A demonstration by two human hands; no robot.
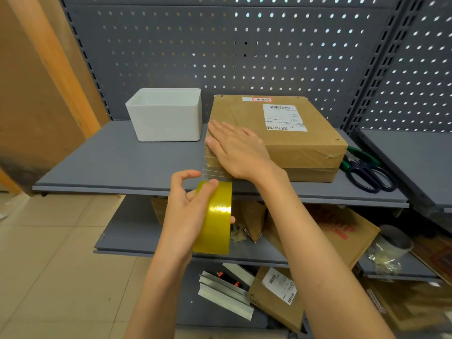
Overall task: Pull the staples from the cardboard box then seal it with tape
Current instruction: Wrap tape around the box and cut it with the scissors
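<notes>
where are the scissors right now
In the head view, the dark-handled scissors lie flat on the grey metal shelf, at its right end, just right of the brown cardboard box and beside green-handled pliers.

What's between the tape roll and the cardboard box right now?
A pulled-out strip of clear tape spans from the tape roll to the cardboard box, seen in the head view.

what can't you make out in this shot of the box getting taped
Head view only:
- Box near-left corner: covered by the right hand, so where the tape sticks is hidden.
- Staples: too small to tell whether any remain.
- Shipping label text: too small and blurred to read.
- Tape roll core: hidden behind the left hand.
- Scissors blades: partly hidden behind the box.
</notes>
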